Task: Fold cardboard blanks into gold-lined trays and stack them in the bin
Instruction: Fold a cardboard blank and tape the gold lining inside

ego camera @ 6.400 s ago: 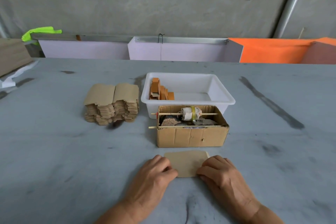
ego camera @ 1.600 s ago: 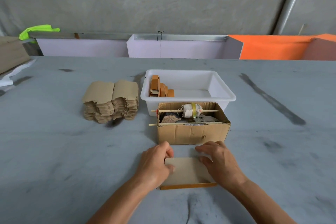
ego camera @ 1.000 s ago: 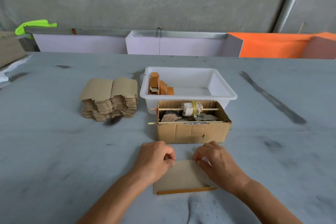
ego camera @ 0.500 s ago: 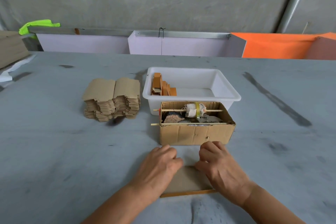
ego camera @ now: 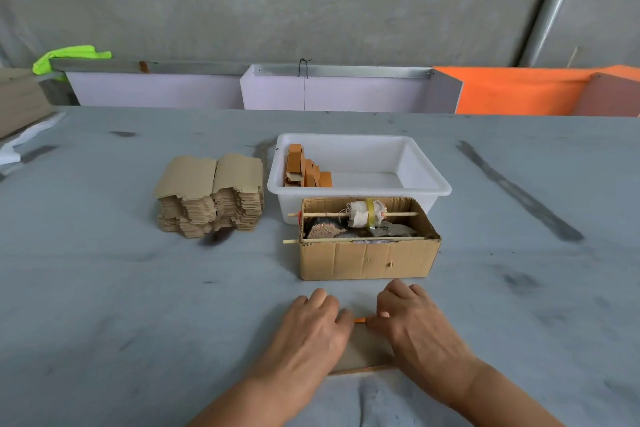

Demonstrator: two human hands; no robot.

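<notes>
Nearest: left hand (ego camera: 313, 329) and right hand (ego camera: 414, 317) lie palm-down over a flat brown cardboard blank (ego camera: 367, 348) on the grey table (ego camera: 104, 305), hiding most of it; only a middle strip, its orange near edge and an orange sliver between the fingertips show; left fingers lie together and flat, right fingers are curled, whether they pinch the far edge cannot be told. Just beyond stands an open brown cardboard box (ego camera: 367, 258) crossed by wooden sticks, contents indistinct, with bare table either side. Behind it, a white plastic bin (ego camera: 420, 166) holds orange folded trays (ego camera: 306, 170) at its left end, a stack of tan cardboard blanks (ego camera: 209, 194) to its left
</notes>
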